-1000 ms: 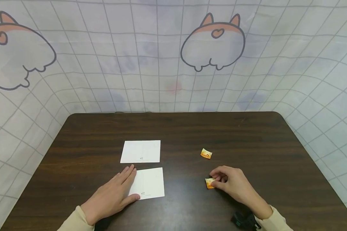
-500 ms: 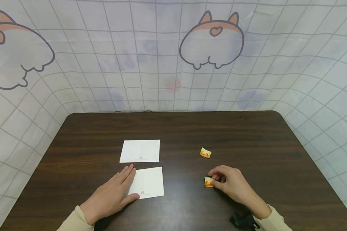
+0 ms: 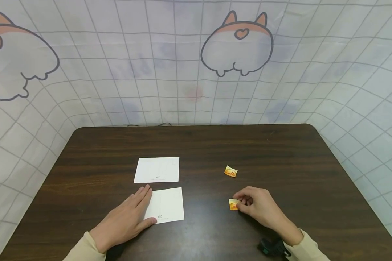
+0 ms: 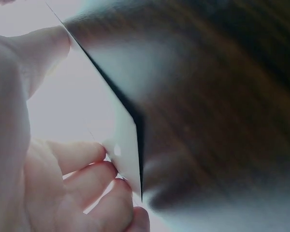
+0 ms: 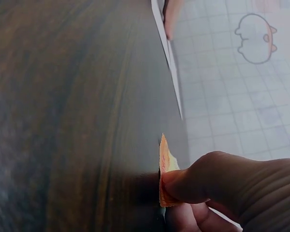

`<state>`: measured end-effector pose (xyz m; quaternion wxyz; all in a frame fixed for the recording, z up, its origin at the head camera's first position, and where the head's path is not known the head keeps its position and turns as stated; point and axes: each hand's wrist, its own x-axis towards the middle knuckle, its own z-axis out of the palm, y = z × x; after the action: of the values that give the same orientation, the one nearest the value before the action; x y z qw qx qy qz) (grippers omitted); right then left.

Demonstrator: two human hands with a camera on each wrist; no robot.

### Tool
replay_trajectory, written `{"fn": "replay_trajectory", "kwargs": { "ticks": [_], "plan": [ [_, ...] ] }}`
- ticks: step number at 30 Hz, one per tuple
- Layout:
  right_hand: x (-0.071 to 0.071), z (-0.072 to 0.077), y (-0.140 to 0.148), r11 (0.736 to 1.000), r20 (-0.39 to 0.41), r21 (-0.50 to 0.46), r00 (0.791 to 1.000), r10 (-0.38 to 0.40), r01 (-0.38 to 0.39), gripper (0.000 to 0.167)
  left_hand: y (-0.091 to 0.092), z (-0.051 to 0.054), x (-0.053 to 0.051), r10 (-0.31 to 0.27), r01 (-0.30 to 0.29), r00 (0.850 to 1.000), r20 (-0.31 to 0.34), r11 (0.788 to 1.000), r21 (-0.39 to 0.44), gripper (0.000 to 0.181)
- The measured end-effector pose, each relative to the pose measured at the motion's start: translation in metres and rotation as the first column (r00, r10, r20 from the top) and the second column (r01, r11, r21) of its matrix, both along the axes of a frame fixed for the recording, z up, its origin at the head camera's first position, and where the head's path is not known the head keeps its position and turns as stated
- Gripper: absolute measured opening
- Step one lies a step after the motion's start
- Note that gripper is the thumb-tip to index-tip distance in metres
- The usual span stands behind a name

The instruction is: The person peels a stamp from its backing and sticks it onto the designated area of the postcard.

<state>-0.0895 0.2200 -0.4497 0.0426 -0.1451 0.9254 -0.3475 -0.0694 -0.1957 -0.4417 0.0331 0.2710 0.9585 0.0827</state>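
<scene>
Two white cards lie on the dark wooden table, a far card (image 3: 156, 169) and a near card (image 3: 167, 205). The left hand (image 3: 124, 221) rests on the near card's left side, fingers and thumb extended; in the left wrist view its thumb and fingertips touch the card (image 4: 101, 111). A yellow-orange packet (image 3: 233, 204) is pinched between thumb and fingers of the right hand (image 3: 264, 210); the right wrist view shows the packet (image 5: 165, 169) standing partly out beyond the thumb. Behind it lies a second yellow-orange packet (image 3: 231, 171).
A black device (image 3: 270, 247) is by the right wrist, near the sleeve. Behind the table (image 3: 202, 141) and along its sides hangs a white grid-patterned cloth (image 3: 183, 65) with cartoon animal drawings.
The pinched packet and the right hand have shifted very slightly left. The head view has tilted a little; the left hand still rests on the near card.
</scene>
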Motion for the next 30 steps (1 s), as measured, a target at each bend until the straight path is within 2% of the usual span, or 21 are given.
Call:
{"fn": "replay_trajectory", "kwargs": {
  "ticks": [12,24,26,30],
  "plan": [
    [0.0002,-0.0001,-0.0012,1.000,-0.020,-0.019,1.000,-0.005,0.005,0.011,-0.0004,-0.0012,-0.0007,-0.001,0.001,1.000,0.005,1.000,0.007,0.079],
    [-0.0046,0.0031,-0.0041,0.995,-0.020,-0.052,0.996,-0.084,0.083,0.009,0.0004,-0.0004,-0.0011,0.011,-0.012,0.999,0.037,0.999,0.029,0.079],
    [-0.0061,0.0041,-0.0044,0.995,-0.011,-0.064,0.997,-0.081,0.080,0.007,0.0001,-0.0002,-0.0011,0.018,-0.019,0.999,0.043,0.999,0.030,0.079],
    [-0.0085,0.0064,-0.0042,0.989,0.057,-0.127,0.996,-0.065,0.072,0.007,-0.0004,-0.0009,-0.0011,0.017,-0.019,0.999,0.037,0.999,0.042,0.079]
  ]
}}
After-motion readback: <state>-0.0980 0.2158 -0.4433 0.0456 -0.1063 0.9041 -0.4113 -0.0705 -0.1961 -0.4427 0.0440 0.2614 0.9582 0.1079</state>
